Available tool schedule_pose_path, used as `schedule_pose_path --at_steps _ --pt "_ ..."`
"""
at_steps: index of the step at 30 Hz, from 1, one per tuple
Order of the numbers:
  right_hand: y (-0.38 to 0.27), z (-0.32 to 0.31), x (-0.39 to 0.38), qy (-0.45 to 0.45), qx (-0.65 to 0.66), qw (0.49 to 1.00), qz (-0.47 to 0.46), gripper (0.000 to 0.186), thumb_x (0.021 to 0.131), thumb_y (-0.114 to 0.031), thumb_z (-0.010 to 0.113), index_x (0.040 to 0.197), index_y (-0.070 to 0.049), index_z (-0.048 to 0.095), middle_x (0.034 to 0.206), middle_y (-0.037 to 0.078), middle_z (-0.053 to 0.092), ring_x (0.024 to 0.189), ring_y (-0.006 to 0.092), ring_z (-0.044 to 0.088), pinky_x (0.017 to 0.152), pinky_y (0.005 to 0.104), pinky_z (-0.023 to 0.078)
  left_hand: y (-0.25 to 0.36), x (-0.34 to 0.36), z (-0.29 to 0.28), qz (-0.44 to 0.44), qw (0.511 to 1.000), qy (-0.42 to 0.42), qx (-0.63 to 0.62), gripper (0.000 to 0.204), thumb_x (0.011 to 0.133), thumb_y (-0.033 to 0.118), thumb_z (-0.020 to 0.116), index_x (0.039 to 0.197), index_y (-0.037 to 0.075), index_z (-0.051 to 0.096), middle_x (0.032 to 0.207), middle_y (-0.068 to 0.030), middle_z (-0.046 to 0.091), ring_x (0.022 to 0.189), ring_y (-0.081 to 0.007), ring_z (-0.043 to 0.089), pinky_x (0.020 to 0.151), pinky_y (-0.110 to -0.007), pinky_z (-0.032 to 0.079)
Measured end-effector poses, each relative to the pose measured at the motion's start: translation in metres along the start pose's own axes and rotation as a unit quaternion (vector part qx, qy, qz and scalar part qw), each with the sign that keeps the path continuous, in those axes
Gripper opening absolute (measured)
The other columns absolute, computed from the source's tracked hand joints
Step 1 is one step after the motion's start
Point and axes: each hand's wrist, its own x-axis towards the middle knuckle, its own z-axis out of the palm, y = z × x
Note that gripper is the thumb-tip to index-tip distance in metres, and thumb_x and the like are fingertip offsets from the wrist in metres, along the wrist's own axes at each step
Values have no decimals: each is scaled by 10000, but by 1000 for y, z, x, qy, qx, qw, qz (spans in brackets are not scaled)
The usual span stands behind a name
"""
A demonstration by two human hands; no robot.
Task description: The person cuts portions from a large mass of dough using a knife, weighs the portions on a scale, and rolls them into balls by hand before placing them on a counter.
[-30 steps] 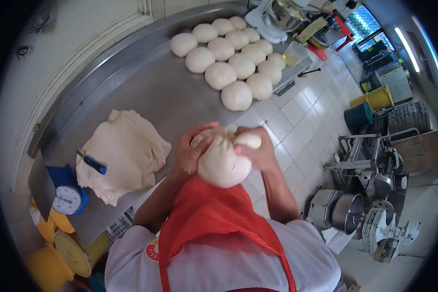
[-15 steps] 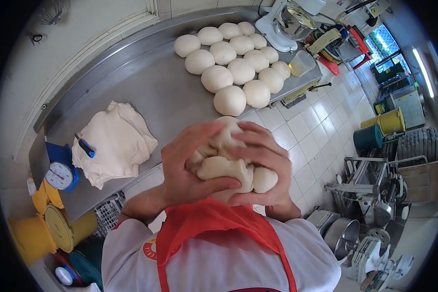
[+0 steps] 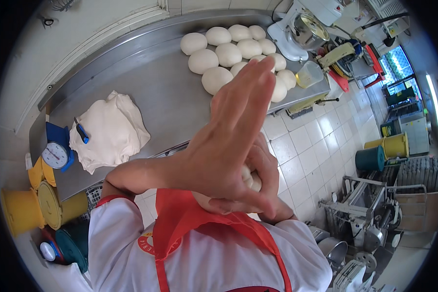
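Close to the camera, my two hands hold a small piece of white dough (image 3: 251, 178) between them, above my red apron (image 3: 190, 221). My left hand (image 3: 231, 134) lies on top, palm down, fingers stretched out straight and together. My right hand (image 3: 260, 197) cups the dough from below, and most of the piece is hidden between the palms. Behind the hands, several round dough balls (image 3: 216, 78) sit in rows on the steel table (image 3: 151, 82). A big slab of uncut dough (image 3: 109, 129) lies at the table's left with a blue-handled tool (image 3: 81, 131) on it.
A blue dial scale (image 3: 56, 155) stands at the table's left end, yellow tubs (image 3: 22, 209) below it. A stand mixer (image 3: 301, 29) and a plastic jug (image 3: 309, 74) stand at the far right of the table. On the tiled floor to the right stand teal (image 3: 372, 158) and yellow (image 3: 396, 145) bins and metal equipment.
My hands have risen closer to the camera with the dough. My left hand has gone from wrapping the dough to lying flat on top, fingers straight.
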Motion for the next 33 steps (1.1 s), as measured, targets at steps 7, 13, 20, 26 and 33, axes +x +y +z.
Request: schedule_pose_path --at_steps 7,13,20,26,33 --pt "74 19 41 -82 -100 992 -9 253 625 -147 847 743 -91 630 803 61 628 814 262 583 793 394 442 -101 -45 -5 -272 923 142 -234 1072 826 676 669 1559 14 251 1531 -202 398 1448 -328 352 1173 -460 292" --pt "140 52 112 -77 -60 989 114 428 656 -190 902 980 -84 642 941 103 618 922 309 575 843 409 453 -185 -149 12 -297 345 277 -846 743 1041 621 318 1501 43 393 1485 -159 473 1326 -330 507 1127 -455 409" --pt "183 52 228 239 24 968 76 1186 774 -636 775 1584 -3 183 1597 189 261 1441 329 339 1176 532 259 -321 -60 -148 -315 797 281 -433 795 910 541 614 1472 4 449 1368 -171 601 1222 -332 608 1076 -469 473" --pt "228 62 181 158 -46 946 280 534 884 -167 769 1351 -31 549 1417 136 513 1262 289 529 1051 406 448 -541 -24 -171 -461 852 34 245 844 782 521 768 1505 216 458 1464 -144 512 1297 -413 515 1033 -567 465" --pt "191 132 78 42 -176 910 373 441 848 -53 769 1267 -79 634 1334 123 557 1132 266 615 948 396 532 -675 -75 -118 -613 740 -64 270 1060 777 776 650 1602 250 240 1658 -154 216 1497 -449 191 1100 -764 217"
